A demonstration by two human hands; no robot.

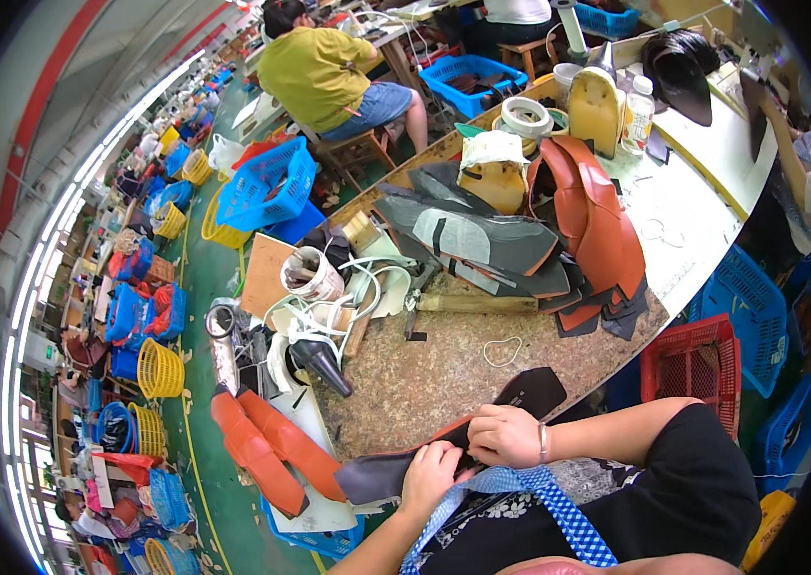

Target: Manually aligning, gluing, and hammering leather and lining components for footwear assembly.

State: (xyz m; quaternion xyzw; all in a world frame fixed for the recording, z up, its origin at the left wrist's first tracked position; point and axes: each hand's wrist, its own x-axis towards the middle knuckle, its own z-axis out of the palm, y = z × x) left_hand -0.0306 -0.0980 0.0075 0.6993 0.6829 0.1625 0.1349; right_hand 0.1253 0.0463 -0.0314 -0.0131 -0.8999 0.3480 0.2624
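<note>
At the near edge of the workbench (pixel 444 364), a long black leather shoe piece (pixel 377 475) with a reddish-brown edge lies across in front of me. My left hand (pixel 430 479) grips its middle from the near side, thumb and fingers pressed together. Close beside it, my right hand (pixel 505 435) pinches the same piece with bent fingers. The black end (pixel 532 389) sticks out beyond the right hand. Whatever is under the fingertips stays hidden. Several brown leather pieces (pixel 271 446) lie to the left of the hands.
Stacked black leather pieces (pixel 482 235) and brown ones (pixel 592 211) stand at the back. A hammer (pixel 477 303), a loop of thread (pixel 502 352), a dark nozzle (pixel 319 366) and a white bucket (pixel 312 273) are on the bench. A red basket (pixel 693 369) stands right; a person (pixel 324 77) sits beyond.
</note>
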